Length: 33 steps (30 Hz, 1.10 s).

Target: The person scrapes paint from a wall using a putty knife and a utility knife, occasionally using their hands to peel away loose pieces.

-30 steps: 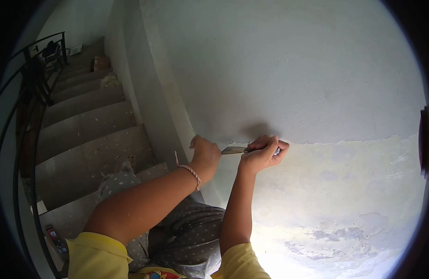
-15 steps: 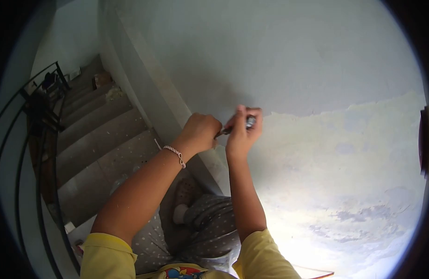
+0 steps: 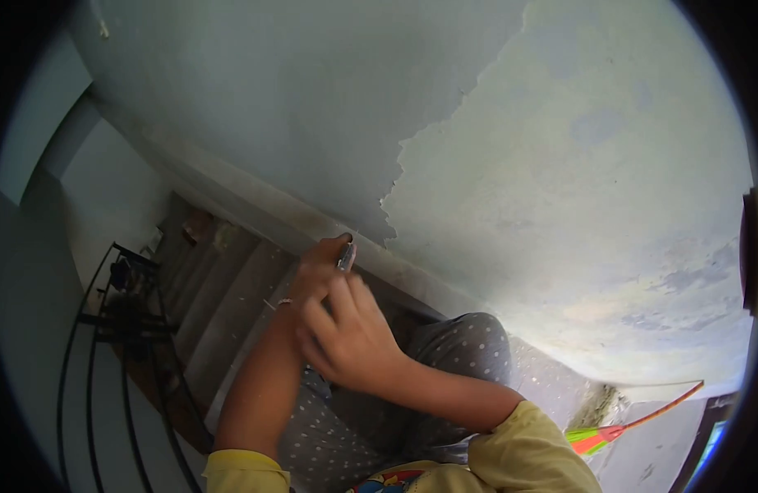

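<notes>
My left hand (image 3: 315, 269), slightly blurred, is closed around a slim tool (image 3: 347, 256) with a shiny metal part; my fingers hide most of it, and I cannot tell its kind. My right hand (image 3: 350, 333) lies across my left wrist, its fingers bent and apart, with nothing seen in them. A braided bracelet (image 3: 283, 301) shows on the left wrist. Beyond both hands rises a wall, its grey-blue paint (image 3: 313, 107) ending in a jagged, peeled edge against a pale bare patch (image 3: 543, 181).
Stairs (image 3: 227, 304) with bits of debris run along the left, beside a black metal railing (image 3: 120, 329). My bent knee (image 3: 473, 345) in dotted trousers is close to the wall. A broom (image 3: 596, 437) with a bright green and orange head lies at lower right.
My view has turned, tilting the wall and bringing the broom into sight. The right hand has left the tool and come down over the left wrist; the tool is now in the left hand.
</notes>
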Tool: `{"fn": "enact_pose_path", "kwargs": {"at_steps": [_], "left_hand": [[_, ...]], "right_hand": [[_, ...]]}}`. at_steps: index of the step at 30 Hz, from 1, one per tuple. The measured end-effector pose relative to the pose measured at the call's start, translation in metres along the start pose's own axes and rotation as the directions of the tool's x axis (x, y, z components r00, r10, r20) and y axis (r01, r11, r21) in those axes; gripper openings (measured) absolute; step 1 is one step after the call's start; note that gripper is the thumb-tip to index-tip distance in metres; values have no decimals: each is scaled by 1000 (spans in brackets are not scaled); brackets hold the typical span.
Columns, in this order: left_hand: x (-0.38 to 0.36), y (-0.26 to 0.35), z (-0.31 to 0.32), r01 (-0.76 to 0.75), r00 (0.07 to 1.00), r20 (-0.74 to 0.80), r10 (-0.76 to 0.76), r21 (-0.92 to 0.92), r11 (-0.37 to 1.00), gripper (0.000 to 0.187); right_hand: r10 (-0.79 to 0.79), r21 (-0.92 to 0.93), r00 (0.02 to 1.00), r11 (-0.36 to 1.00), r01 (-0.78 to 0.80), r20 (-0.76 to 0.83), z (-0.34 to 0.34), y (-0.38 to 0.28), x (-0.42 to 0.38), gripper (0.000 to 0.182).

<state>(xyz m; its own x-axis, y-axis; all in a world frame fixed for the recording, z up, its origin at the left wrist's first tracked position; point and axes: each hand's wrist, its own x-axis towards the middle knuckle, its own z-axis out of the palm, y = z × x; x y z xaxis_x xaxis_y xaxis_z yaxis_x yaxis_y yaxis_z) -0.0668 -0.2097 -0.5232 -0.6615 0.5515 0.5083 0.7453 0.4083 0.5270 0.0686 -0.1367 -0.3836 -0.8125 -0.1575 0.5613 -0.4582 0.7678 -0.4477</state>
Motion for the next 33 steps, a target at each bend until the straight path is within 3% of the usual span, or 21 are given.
{"fn": "enact_pose_path", "kwargs": {"at_steps": [1, 2, 3, 4, 6, 9, 11, 12, 14, 18, 21, 24, 26, 27, 29, 33], "left_hand": [[4, -7, 2, 109, 984, 145, -101, -51, 993, 19], [8, -13, 6, 227, 937, 290, -194, -83, 970, 21], [13, -11, 6, 225, 933, 303, -193, -72, 972, 21], [21, -2, 4, 296, 909, 315, -271, -31, 955, 24], [36, 17, -6, 361, 877, 334, -346, 17, 932, 28], [47, 33, -14, 412, 836, 365, -411, 80, 908, 28], [39, 28, -13, 555, 817, 311, -486, -192, 809, 23], [43, 29, -17, 553, 818, 310, -486, -186, 812, 23], [50, 32, -28, 91, 972, 211, -99, 47, 995, 19], [57, 40, -43, 74, 964, 251, -91, 77, 994, 15], [61, 45, -51, -26, 983, 184, 3, 125, 992, 15], [65, 56, -62, -70, 993, 96, 62, 84, 994, 13], [67, 58, -65, -120, 988, -82, 131, 127, 985, 16], [68, 59, -66, -118, 988, -85, 130, 133, 984, 16], [72, 61, -68, -128, 982, -136, 128, 6, 992, 17], [79, 76, -70, -139, 976, -178, 126, -62, 988, 14]], "right_hand": [[12, 9, 1000, 1000, -12, -16, -4, -1, -7, 28], [-77, 122, 996, 990, 72, 42, -8, -2, -14, 29], [-175, 237, 980, 960, 149, 91, -10, -1, -18, 30], [-168, 244, 982, 959, 144, 82, -8, 2, -20, 30], [-312, 232, 950, 926, 297, 30, -3, 10, -24, 29], [-298, 273, 954, 921, 278, 34, -5, 19, -27, 27], [-290, 271, 957, 923, 273, 23, -8, 24, -26, 29], [-280, 271, 960, 925, 265, 16, -9, 26, -25, 30], [-262, 275, 964, 931, 241, 41, -13, 26, -24, 27], [-243, 283, 968, 935, 215, 69, -12, 27, -26, 25], [-264, 287, 958, 932, 223, 113, -8, 26, -29, 26], [-294, 298, 948, 922, 246, 125, -6, 26, -32, 26], [-302, 296, 945, 921, 254, 127, -4, 26, -32, 26], [-302, 295, 944, 921, 253, 131, -4, 26, -32, 27], [-313, 293, 941, 919, 265, 131, -1, 28, -34, 27], [-310, 290, 941, 921, 261, 137, 2, 25, -32, 29]]}}
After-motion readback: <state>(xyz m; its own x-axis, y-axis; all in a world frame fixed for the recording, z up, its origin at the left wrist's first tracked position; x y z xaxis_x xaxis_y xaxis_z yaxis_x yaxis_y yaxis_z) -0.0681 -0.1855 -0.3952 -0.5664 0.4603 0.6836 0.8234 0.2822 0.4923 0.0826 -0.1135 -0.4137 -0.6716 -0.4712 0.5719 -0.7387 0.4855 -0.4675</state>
